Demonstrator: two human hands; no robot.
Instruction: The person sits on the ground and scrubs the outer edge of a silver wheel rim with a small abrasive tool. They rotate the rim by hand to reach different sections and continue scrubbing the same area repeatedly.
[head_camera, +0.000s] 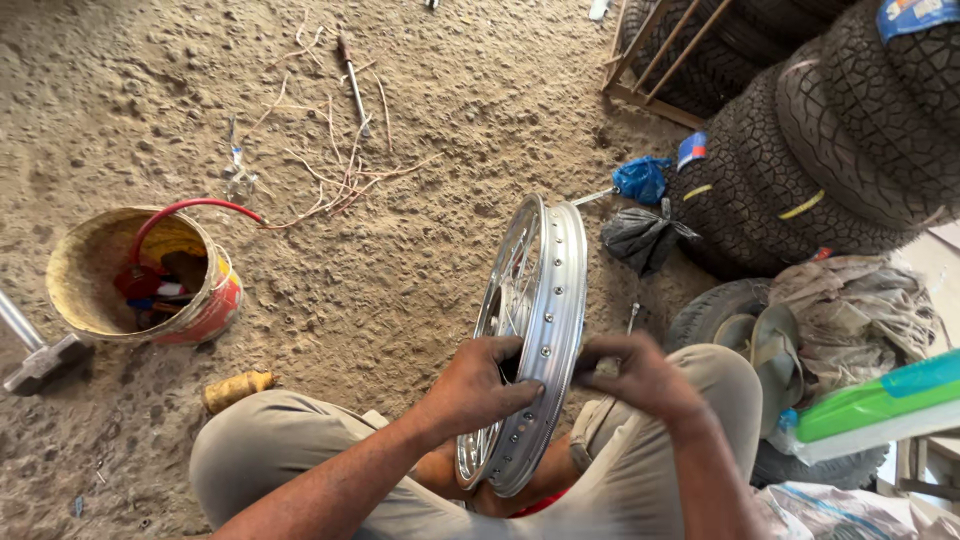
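The person sits low on the sandy floor (380, 290) with a spoked wheel rim (540, 300) standing upright on edge between the knees. The left hand (480, 385) is wrapped over the near edge of the rim, fingers curled onto its outer band and thumb toward the spokes, a firm grasp. The right hand (635, 375) is closed against the opposite flank of the rim, fingers bunched as if pinching something small at the band, though what it pinches is too small to tell.

The step in hand looks like work on the rim's band or spoke seats, with the wheel steadied by one hand while the other attends to a single spot. The next move probably calls for keeping the rim upright and turning it a little so a fresh stretch of the band comes under the fingers, without letting it tip off the legs.

The rim sits right between both hands, touched by each, its lower part resting against the person's lap and its upper arc leaning away over the floor. To the left stands a worn bucket (215, 310) with tools inside, well apart; stacked tyres (800, 170) lie to the right, with a dark bag (640, 240) near them
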